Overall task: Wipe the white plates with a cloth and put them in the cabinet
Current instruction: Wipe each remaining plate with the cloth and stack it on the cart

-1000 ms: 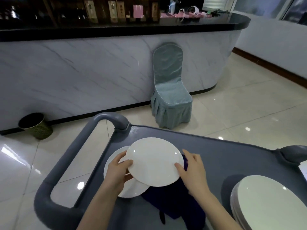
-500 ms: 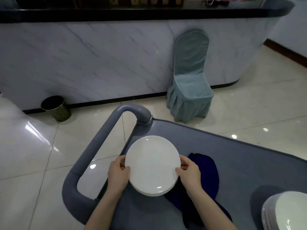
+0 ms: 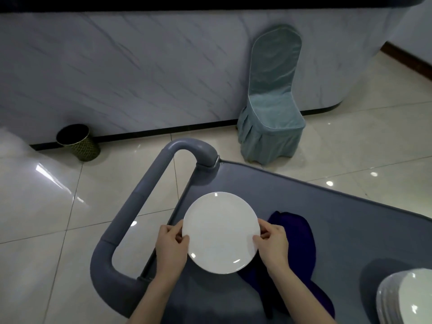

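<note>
A round white plate (image 3: 221,232) is held over the left end of the grey cart (image 3: 339,235). My left hand (image 3: 171,245) grips its left rim and my right hand (image 3: 273,243) grips its right rim, thumbs on top. Whether more plates lie under it I cannot tell. A dark blue cloth (image 3: 294,249) lies on the cart to the right of the plate, partly under my right hand. A stack of white plates (image 3: 406,298) stands at the cart's lower right, cut off by the frame edge.
The cart's grey tubular handle (image 3: 140,206) loops out to the left. On the tiled floor stand a teal-covered chair (image 3: 271,101) and a dark wastebasket (image 3: 78,141), both against a marble-fronted counter (image 3: 140,66).
The plate held above a second one was set down onto it and both hands took the rims. The view tilted down and shifted left, so the right stack slid toward the edge.
</note>
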`<state>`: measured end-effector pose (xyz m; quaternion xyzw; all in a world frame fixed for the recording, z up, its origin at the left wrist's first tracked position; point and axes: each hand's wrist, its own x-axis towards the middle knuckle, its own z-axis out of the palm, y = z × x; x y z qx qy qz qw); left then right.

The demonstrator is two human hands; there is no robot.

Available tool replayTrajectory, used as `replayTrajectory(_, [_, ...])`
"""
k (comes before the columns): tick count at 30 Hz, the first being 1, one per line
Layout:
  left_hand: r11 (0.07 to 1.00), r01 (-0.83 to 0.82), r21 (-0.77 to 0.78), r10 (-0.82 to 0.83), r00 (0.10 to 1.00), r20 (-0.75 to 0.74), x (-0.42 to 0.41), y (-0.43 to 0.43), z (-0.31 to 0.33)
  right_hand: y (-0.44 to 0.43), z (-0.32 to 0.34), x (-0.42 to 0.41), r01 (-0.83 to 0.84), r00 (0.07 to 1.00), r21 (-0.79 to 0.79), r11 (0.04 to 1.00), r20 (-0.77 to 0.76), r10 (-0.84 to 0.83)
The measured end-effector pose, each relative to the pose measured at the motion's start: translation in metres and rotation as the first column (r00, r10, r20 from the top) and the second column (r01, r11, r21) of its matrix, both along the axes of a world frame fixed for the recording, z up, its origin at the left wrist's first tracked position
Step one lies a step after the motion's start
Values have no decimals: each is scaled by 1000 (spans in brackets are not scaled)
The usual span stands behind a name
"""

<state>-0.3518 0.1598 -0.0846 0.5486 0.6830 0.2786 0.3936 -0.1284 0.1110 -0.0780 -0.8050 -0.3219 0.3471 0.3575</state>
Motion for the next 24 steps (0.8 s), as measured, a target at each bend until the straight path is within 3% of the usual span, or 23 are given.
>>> replayTrajectory(9, [999, 38, -8, -39, 993, -111, 10, 0, 8, -7, 7, 13, -35, 998, -6, 999, -49, 34])
replayTrajectory(13, [993, 63, 98, -54, 994, -95, 46, -6, 21, -28, 14, 33, 24, 994, 35, 999, -110, -20])
replayTrajectory(18, [937, 329, 119, -326, 944, -43, 120, -33, 28, -74, 44, 83, 80, 997, 129, 988, -27, -77])
replayTrajectory(24, [805, 575, 147, -585, 810, 38, 219, -86, 40, -159, 73, 165, 188, 939, 220, 957, 245, -241])
